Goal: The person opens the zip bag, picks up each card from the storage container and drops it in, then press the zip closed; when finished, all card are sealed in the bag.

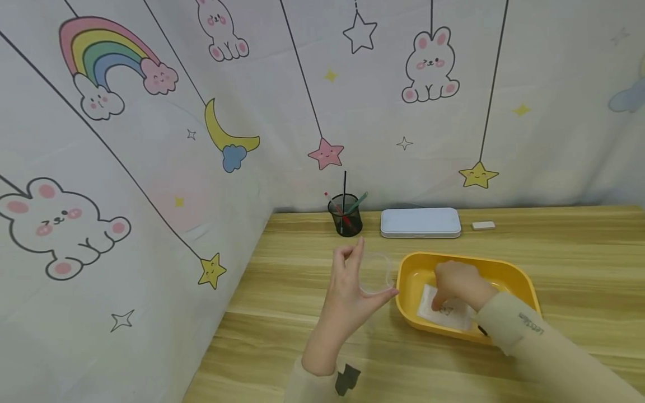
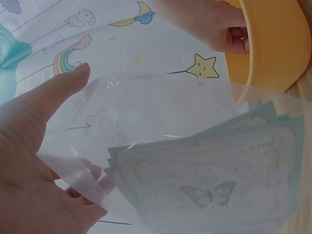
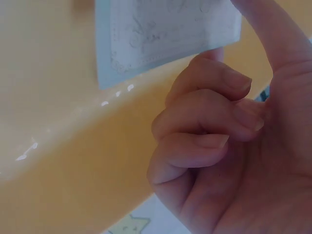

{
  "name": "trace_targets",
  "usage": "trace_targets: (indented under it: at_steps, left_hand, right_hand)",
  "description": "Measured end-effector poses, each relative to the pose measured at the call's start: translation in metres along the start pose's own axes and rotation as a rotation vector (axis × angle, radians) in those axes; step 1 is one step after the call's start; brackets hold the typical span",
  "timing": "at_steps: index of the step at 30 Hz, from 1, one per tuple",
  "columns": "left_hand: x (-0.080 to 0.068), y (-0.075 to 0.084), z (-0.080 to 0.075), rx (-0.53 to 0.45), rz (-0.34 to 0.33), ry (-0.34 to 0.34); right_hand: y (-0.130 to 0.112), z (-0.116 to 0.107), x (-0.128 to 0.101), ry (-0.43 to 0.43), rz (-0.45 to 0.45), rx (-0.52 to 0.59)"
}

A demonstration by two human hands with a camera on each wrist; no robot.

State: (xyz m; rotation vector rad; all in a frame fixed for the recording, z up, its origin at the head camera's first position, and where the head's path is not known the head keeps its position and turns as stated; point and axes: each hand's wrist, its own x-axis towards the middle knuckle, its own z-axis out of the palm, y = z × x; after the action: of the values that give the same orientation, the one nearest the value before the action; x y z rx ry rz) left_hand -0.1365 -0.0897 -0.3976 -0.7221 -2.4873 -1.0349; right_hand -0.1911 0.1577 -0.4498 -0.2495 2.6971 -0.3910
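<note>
My left hand (image 1: 347, 285) holds a clear plastic bag (image 1: 376, 274) left of the yellow basket (image 1: 414, 260), thumb and fingers spread at its rounded mouth. Through the bag's film in the left wrist view show several pale blue-edged cards (image 2: 209, 180), the front one printed with a butterfly. Inside the basket, my right hand (image 1: 458, 282) pinches a pale card (image 1: 428, 299) by thumb and forefinger. The same card (image 3: 161, 39) has a blue border in the right wrist view, where the other fingers (image 3: 195, 148) are curled below it. The pinching fingertips are partly hidden.
Behind the basket lies a white case (image 1: 420, 223), with a small white block (image 1: 483, 225) to its right. A black mesh pen cup (image 1: 345, 218) holding several writing tools stands to its left. A patterned cloth (image 1: 282, 84) hangs behind and left of the wooden table (image 1: 272, 319).
</note>
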Motion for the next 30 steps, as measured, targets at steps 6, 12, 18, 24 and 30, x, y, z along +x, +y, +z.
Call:
trace_targets:
  at_steps: [6, 12, 18, 24, 30]
  left_hand:
    - [0.000, 0.001, 0.000, 0.008, -0.003, 0.007]
    - [0.000, 0.002, 0.001, 0.009, -0.017, 0.000]
    - [0.000, 0.002, 0.001, 0.011, -0.010, -0.001]
    - [0.000, 0.001, 0.001, 0.014, -0.005, 0.009]
    - [0.001, 0.001, 0.001, 0.018, 0.009, 0.017]
  right_hand:
    - [0.001, -0.011, -0.003, -0.010, -0.056, 0.039]
    - [0.002, -0.022, -0.008, -0.033, -0.120, 0.027]
    - [0.005, -0.030, -0.013, 0.073, -0.154, 0.060]
    - [0.006, -0.036, -0.025, 0.338, -0.234, 0.149]
    - [0.003, -0.036, -0.037, 0.515, -0.225, 0.273]
